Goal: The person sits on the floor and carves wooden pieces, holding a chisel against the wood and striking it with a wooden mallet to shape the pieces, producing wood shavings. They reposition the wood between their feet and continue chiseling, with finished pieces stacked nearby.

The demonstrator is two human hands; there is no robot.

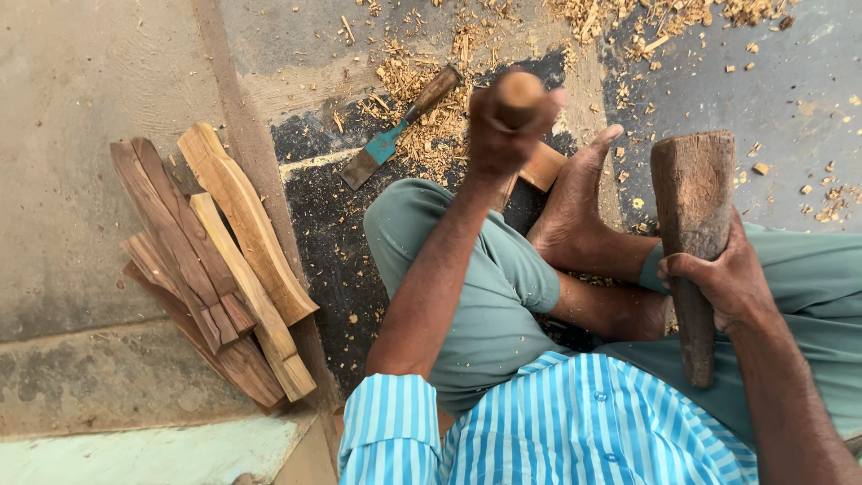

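My left hand [498, 135] is closed around the round wooden handle of a chisel [520, 94], held upright over a small wood block [543, 166]. My bare foot [575, 202] rests against that block on the floor. My right hand [723, 278] grips a heavy, dark wooden mallet [693, 224] raised at the right, its thick head pointing away from me. The chisel's blade is hidden behind my left hand.
A second chisel [395, 130] with a teal collar lies on the floor among wood shavings [431, 81]. A pile of several curved carved wooden pieces [220, 260] lies at the left. My crossed legs in green trousers fill the centre.
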